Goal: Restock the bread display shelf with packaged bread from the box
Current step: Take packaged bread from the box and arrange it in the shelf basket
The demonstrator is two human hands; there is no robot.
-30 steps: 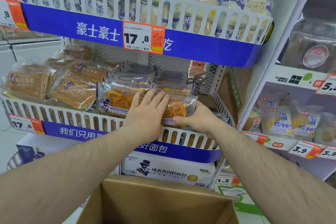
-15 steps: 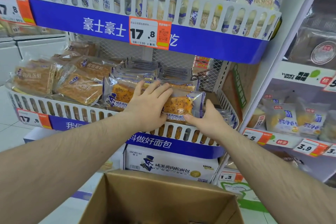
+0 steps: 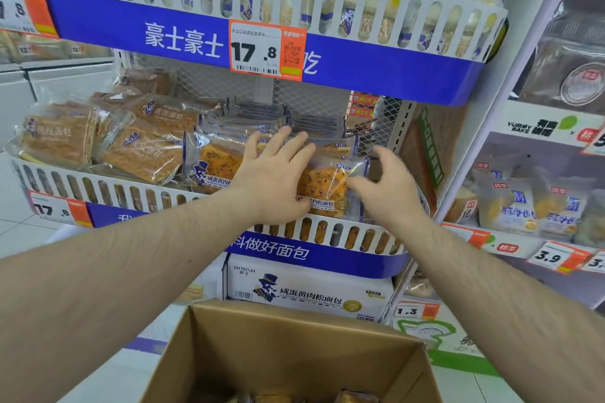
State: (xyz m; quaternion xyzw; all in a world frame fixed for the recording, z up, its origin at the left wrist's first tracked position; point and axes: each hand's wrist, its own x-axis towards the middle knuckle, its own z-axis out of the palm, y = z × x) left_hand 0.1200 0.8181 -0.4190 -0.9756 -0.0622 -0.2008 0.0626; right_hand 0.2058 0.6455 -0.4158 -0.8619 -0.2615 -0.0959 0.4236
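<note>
On the middle shelf (image 3: 330, 234), behind its white slotted rail, lie packs of orange bread in clear wrappers. My left hand (image 3: 273, 173) rests flat with straight fingers on the front packs, covering the seam between the left pack (image 3: 212, 167) and the right pack (image 3: 324, 186). My right hand (image 3: 389, 186) hovers just right of the right pack, fingers loosely curled and holding nothing. The brown cardboard box (image 3: 294, 343) sits open below me; a few wrapped breads (image 3: 353, 397) show at its bottom.
Brown cake packs (image 3: 137, 147) fill the shelf's left half. The upper shelf (image 3: 327, 20) with white bread packs overhangs closely. A white printed carton (image 3: 307, 291) stands under the shelf. Another rack with small bread packs (image 3: 523, 206) stands to the right.
My right hand has let go of the right pack's edge and lifted away with fingers spread. My left hand stays flat on the packs. The view has moved slightly closer.
</note>
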